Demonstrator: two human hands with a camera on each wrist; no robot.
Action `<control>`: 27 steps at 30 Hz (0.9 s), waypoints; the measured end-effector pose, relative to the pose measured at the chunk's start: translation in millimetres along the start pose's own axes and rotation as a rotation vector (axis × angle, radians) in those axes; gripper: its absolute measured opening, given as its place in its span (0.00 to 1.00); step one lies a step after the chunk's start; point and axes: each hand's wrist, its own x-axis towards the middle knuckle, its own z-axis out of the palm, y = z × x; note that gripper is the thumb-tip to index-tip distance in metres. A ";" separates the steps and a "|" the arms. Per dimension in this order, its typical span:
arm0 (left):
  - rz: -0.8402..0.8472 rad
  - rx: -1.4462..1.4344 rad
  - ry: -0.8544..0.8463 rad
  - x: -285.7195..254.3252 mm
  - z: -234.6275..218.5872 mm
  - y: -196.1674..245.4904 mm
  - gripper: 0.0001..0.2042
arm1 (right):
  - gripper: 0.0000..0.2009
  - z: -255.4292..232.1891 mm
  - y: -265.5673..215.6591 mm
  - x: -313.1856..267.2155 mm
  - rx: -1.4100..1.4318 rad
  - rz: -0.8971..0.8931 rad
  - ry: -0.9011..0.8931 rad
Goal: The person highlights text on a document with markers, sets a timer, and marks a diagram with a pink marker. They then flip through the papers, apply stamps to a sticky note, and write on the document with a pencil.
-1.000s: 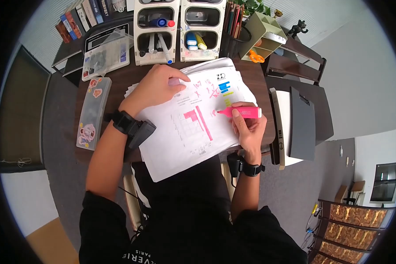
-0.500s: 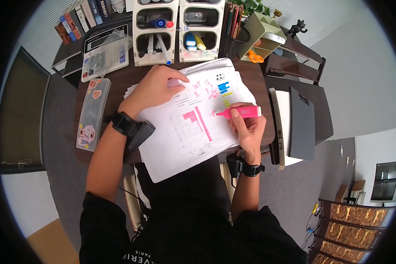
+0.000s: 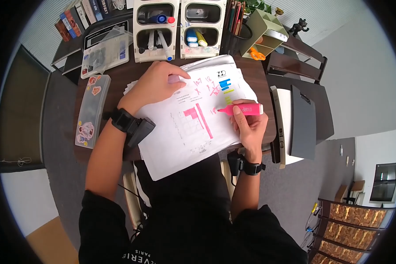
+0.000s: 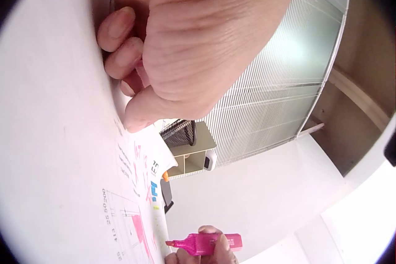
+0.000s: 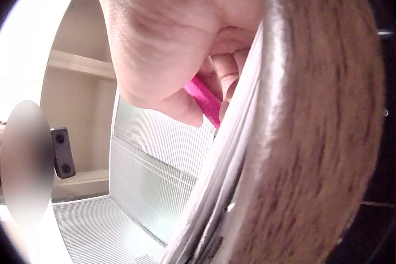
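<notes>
Head view, taking the middle of the top paper sheet [image 3: 167, 152] as the centre of your clock and twelve as straight away from you: your right hand [image 3: 252, 130] is at three o'clock, gripping a pink highlighter [image 3: 246, 109] between curled fingers and thumb. The highlighter's tip points to nine o'clock, right beside small pink figures [image 3: 214, 111] on the page; you can't tell for sure whether it touches the paper.

Your left hand [image 3: 156, 83] rests on the sheets at about eleven o'clock, its fingers curled round a small pinkish piece [image 3: 174, 79], mostly hidden in the grip. The left wrist view shows your fingertips bent in against the page.

On the sheet you have a printed chart with pink bars [image 3: 204, 121] near the centre, and blue marks [image 3: 225, 84] above yellow marks [image 3: 228, 100] at one to two o'clock. More sheets lie under it on the dark brown table [image 3: 262, 72].

Two white holders [image 3: 156, 56] with pens and markers stand at eleven to twelve. At one o'clock you have a black mesh cup [image 3: 236, 46] of pencils and a green organizer [image 3: 258, 25] with orange handles [image 3: 257, 54]. A clear-lidded box [image 3: 103, 55] lies at ten, a stickered case [image 3: 92, 112] at nine.
</notes>
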 end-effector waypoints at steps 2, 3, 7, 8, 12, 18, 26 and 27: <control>0.013 0.004 0.013 0.6 -1.8 0.9 0.09 | 0.08 1.0 -0.9 1.2 0.004 -0.010 0.008; -0.037 -0.011 -0.007 -0.3 -3.7 5.2 0.09 | 0.07 1.3 -1.9 0.5 0.019 0.017 0.010; -0.055 -0.026 -0.025 0.5 -4.6 7.1 0.09 | 0.07 0.3 -2.7 0.2 0.031 0.060 0.009; -0.060 -0.026 -0.025 0.1 -4.6 5.1 0.09 | 0.07 0.7 -2.0 0.6 0.033 0.064 0.006; 0.000 -0.014 0.005 -0.1 0.8 -0.8 0.09 | 0.08 0.0 -1.2 0.4 -0.021 0.007 0.005; -0.052 -0.012 -0.021 1.4 -5.4 9.1 0.10 | 0.08 1.2 -3.9 1.3 0.009 0.025 0.017; -0.043 -0.023 -0.009 0.5 -4.4 5.4 0.10 | 0.09 1.8 -0.7 2.5 0.004 0.013 0.021; -0.052 -0.029 -0.020 0.6 -5.0 5.7 0.10 | 0.09 1.4 -0.2 2.4 0.008 0.009 0.016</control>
